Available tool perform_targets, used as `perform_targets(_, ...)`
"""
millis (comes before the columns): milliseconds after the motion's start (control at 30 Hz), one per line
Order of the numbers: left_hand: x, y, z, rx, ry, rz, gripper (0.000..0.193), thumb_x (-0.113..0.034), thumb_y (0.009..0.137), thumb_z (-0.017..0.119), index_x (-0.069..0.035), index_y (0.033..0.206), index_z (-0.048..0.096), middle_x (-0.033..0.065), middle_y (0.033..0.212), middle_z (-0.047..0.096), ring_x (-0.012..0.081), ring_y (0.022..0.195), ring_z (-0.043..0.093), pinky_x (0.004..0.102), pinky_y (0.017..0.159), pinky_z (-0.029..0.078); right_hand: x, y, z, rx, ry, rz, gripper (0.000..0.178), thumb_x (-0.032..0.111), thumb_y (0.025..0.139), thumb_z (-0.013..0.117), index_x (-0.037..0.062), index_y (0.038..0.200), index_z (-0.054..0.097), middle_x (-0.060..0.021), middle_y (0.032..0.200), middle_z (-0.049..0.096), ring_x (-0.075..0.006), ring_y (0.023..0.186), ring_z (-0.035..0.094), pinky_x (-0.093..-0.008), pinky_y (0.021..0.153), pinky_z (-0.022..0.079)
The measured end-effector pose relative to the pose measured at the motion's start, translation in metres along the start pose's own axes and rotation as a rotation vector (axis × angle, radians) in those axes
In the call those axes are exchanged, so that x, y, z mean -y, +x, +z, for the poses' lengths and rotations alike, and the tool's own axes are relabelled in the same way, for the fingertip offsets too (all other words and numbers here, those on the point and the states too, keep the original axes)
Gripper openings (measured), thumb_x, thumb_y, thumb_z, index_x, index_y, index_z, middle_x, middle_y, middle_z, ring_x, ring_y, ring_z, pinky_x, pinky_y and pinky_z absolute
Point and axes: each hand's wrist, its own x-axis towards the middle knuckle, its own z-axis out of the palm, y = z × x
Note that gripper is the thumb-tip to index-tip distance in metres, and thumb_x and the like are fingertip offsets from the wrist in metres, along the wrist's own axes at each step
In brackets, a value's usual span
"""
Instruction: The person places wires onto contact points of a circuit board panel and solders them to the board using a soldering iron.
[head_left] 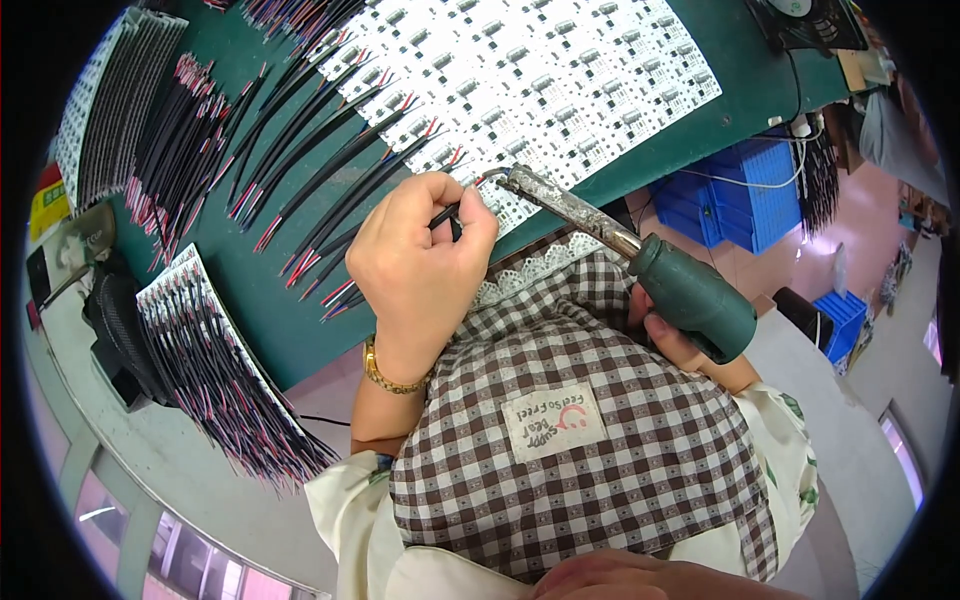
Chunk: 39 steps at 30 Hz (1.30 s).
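My left hand point(415, 255) is closed around a black cable point(446, 214), pinching it near its thin coloured wire ends. Those ends reach the near edge of a white circuit board panel point(560, 85) dotted with small parts. In my right hand point(672, 338) is a soldering iron point(695, 298) with a thick green handle and a stained metal barrel. The iron's bent tip meets the wire ends close to my left thumb; whether it touches them I cannot tell. Several black cables point(320, 165) with red, black and white ends lie in a row along the panel's left edge.
The green table point(330, 340) carries a pile of cables point(185, 140) farther left. A cable-covered board panel point(225, 370) hangs over the left edge beside a black object point(125, 320). Blue crates point(745, 195) stand right, below table height. A dark fan-like device point(805, 22) sits far right.
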Motion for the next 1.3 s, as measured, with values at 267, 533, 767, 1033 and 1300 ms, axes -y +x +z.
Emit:
perform_targets(267, 0.000, 0.000, 0.000, 0.000, -0.008, 0.013, 0.008, -0.003, 0.071, 0.070, -0.001, 0.074, 0.063, -0.0012, 0.063, 0.060, 0.0028, 0.049, 0.045, 0.0178, 0.047, 0.038, 0.017, -0.001, -0.005, 0.030, 0.156, 0.058, 0.047, 0.021, 0.085, 0.060, 0.0062, 0.128, 0.046, -0.0096, 0.081, 0.057, -0.0175, 0.071, 0.055, -0.0313, 0.067, 0.044)
perform_targets(533, -0.005, 0.006, -0.004, 0.053, -0.043, -0.087, 0.010, -0.005, 0.069, 0.070, -0.005, 0.069, 0.061, 0.0027, 0.062, 0.060, 0.0096, 0.044, 0.049, 0.0235, 0.043, 0.039, 0.024, 0.004, 0.001, -0.126, 0.308, 0.109, 0.015, 0.007, 0.074, 0.063, 0.0028, 0.089, 0.063, -0.0063, 0.072, 0.062, -0.0179, 0.062, 0.062, -0.0274, 0.057, 0.050)
perform_targets(767, -0.011, 0.023, -0.017, 0.295, -0.080, -0.216, 0.011, -0.008, 0.074, 0.070, 0.001, 0.073, 0.063, -0.0033, 0.060, 0.055, 0.0005, 0.054, 0.043, 0.0169, 0.050, 0.034, 0.017, -0.005, -0.005, -0.057, -0.027, 0.059, 0.026, 0.010, 0.068, 0.067, 0.0032, 0.094, 0.064, -0.0107, 0.082, 0.064, -0.0264, 0.062, 0.062, -0.0301, 0.057, 0.050)
perform_targets(1033, -0.007, 0.022, -0.016, 0.287, -0.097, -0.204, 0.011, -0.008, 0.074, 0.070, 0.000, 0.073, 0.063, -0.0038, 0.059, 0.054, 0.0004, 0.054, 0.042, 0.0170, 0.049, 0.033, 0.010, -0.004, -0.008, 0.033, -0.014, -0.017, 0.021, 0.006, 0.069, 0.066, 0.0031, 0.089, 0.062, -0.0118, 0.081, 0.062, -0.0283, 0.065, 0.061, -0.0328, 0.057, 0.050)
perform_targets(1300, -0.009, 0.020, -0.014, 0.250, -0.051, -0.159, 0.010, -0.008, 0.072, 0.069, 0.000, 0.072, 0.063, -0.0042, 0.055, 0.050, 0.0007, 0.051, 0.040, 0.0178, 0.047, 0.031, 0.005, -0.012, 0.003, -0.179, 0.163, -0.020, 0.018, 0.006, 0.070, 0.066, 0.0032, 0.088, 0.062, -0.0101, 0.079, 0.063, -0.0266, 0.067, 0.062, -0.0324, 0.060, 0.050)
